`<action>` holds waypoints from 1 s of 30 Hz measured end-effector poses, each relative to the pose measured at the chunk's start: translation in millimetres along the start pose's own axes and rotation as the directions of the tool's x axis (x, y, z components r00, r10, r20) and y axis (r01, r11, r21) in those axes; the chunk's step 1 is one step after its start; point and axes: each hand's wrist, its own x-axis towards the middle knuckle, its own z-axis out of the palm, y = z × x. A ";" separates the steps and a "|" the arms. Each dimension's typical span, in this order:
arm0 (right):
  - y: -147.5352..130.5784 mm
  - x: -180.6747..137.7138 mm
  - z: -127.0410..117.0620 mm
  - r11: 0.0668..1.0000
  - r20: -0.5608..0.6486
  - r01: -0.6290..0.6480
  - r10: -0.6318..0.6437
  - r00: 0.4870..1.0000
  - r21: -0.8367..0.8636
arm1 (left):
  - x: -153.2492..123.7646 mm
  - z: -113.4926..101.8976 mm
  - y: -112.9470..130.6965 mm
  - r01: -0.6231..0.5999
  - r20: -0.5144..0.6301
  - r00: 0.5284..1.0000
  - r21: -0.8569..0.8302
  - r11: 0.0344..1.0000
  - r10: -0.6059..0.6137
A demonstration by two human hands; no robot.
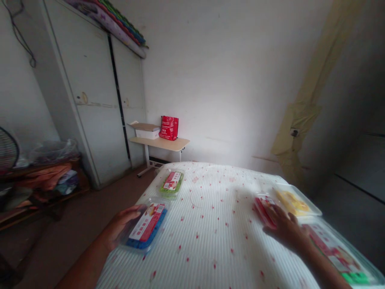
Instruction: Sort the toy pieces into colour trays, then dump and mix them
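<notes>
My left hand (pixel 124 224) is closed on the left edge of a clear plastic box (pixel 148 228) with blue contents and a red-and-white label. Its thumb lies over the rim; the other fingers are mostly hidden. Just beyond sits a similar box (pixel 172 182) holding something light green. At the right, my right hand (pixel 282 224), slightly blurred, grips a smaller box (pixel 263 210) with red contents, its fingers across the lid. Beside it lie a box (pixel 293 202) with yellow contents and a larger labelled box (pixel 338 249) with green showing at its near end, partly behind my forearm.
The boxes lie on a bed-like surface with a striped, red-dotted cover (pixel 207 224). Beyond it, a small table (pixel 174 144) carries a red bag (pixel 169 128) and a white carton (pixel 147 131). A cabinet (pixel 93 96), a cluttered shelf (pixel 51 180) and a fan (pixel 7 148) are at the left.
</notes>
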 end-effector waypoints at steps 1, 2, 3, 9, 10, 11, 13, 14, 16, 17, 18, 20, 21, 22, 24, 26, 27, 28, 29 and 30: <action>-5.3 -2.3 -2.5 1.000 0.001 -0.002 0.002 1.000 0.008 | 0.6 -0.3 -0.6 -0.004 -0.003 1.000 -0.007 1.000 0.004; -10.2 -3.8 -5.0 1.000 0.002 -0.002 0.002 1.000 0.017 | 1.1 -0.4 -1.0 -0.008 -0.003 1.000 -0.019 1.000 0.008; -14.4 -4.5 -7.6 1.000 0.007 0.001 -0.002 1.000 0.026 | 1.3 -0.4 -1.4 -0.007 0.000 1.000 -0.028 1.000 0.007; -29.8 -5.1 -16.0 1.000 0.032 0.016 -0.016 0.999 0.022 | 2.9 -2.3 -3.1 0.004 -0.021 1.000 -0.053 0.999 -0.006; -32.4 -6.2 -16.4 1.000 0.025 0.022 -0.023 0.999 0.017 | 3.3 -3.1 -3.4 0.004 -0.018 1.000 -0.059 0.998 -0.005; -35.3 -7.4 -16.7 0.999 0.016 0.032 -0.033 0.999 0.013 | 3.7 -3.8 -3.6 0.005 -0.006 1.000 -0.065 0.998 -0.006; -42.7 -10.1 -17.4 0.998 0.006 0.059 -0.059 0.998 0.014 | 4.2 -4.8 -3.4 0.011 0.023 1.000 -0.072 0.997 -0.009; -47.2 -11.5 -17.9 0.997 0.005 0.076 -0.076 0.997 0.021 | 4.3 -4.9 -3.2 0.012 0.029 1.000 -0.071 0.997 -0.010; -58.7 -14.1 -19.4 0.993 0.015 0.110 -0.111 0.994 0.046 | 3.9 -4.2 -2.3 0.012 0.027 1.000 -0.066 0.998 -0.010; -66.1 -15.5 -20.4 0.989 0.021 0.131 -0.133 0.991 0.064 | 3.5 -3.5 -1.8 0.012 0.029 1.000 -0.063 0.998 -0.011; -74.7 -16.9 -21.6 0.985 0.023 0.153 -0.156 0.988 0.082 | 3.0 -2.8 -1.4 0.014 0.028 1.000 -0.062 0.998 -0.012; -96.1 -19.7 -24.8 0.973 0.021 0.200 -0.203 0.979 0.116 | 2.0 -1.5 -1.1 0.018 0.037 0.999 -0.066 0.998 -0.016; -108.8 -20.8 -26.7 0.966 0.019 0.221 -0.225 0.974 0.133 | 1.8 -1.1 -1.3 0.020 0.046 0.999 -0.070 0.997 -0.017; -122.4 -21.6 -28.7 0.958 0.021 0.240 -0.246 0.969 0.154 | 1.7 -1.1 -1.8 0.017 0.051 0.999 -0.073 0.997 -0.014; -151.3 -21.7 -32.4 0.946 0.032 0.260 -0.271 0.962 0.196 | 2.0 -1.7 -3.0 0.003 0.050 0.999 -0.070 0.998 0.001; -180.1 -19.6 -34.3 0.934 0.041 0.270 -0.287 0.957 0.232 | 2.6 -2.8 -3.8 -0.009 0.032 0.999 -0.071 0.997 0.012; -193.8 -17.6 -34.1 0.928 0.035 0.278 -0.296 0.955 0.249 | 2.7 -3.2 -3.8 -0.011 0.021 1.000 -0.073 0.997 0.013; -206.7 -15.2 -33.0 0.920 0.021 0.290 -0.306 0.952 0.263 | 2.7 -3.5 -3.5 -0.006 0.014 1.000 -0.076 0.997 0.007; -218.9 -12.4 -31.1 0.913 -0.001 0.301 -0.313 0.950 0.275 | 2.5 -3.7 -3.0 -0.003 0.010 1.000 -0.079 0.997 0.003; -230.2 -9.2 -28.6 0.908 -0.025 0.310 -0.316 0.949 0.282 | 2.2 -3.9 -2.4 -0.001 0.007 1.000 -0.079 0.997 0.002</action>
